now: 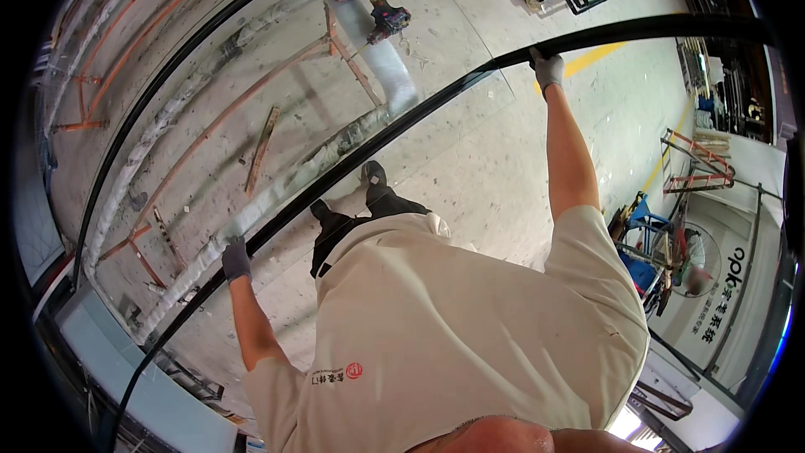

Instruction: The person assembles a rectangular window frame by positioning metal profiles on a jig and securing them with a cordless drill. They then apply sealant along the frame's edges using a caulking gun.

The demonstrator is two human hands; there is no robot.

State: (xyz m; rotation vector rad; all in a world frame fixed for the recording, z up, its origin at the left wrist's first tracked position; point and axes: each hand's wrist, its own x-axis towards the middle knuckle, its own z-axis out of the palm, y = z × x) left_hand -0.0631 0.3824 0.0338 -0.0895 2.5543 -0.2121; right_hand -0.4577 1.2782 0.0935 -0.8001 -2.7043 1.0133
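Long black bar (377, 143) ran from eight o'clock to two; left hand (237, 260) at eight, fingers clamped on it; right hand (548, 70) between one and two, fingers likewise clamped; cordless drill (375, 0) lay at twelve, beyond the bar.

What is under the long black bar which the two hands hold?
Grey floor shows on both sides of the black bar; whatever lies directly beneath it is covered.
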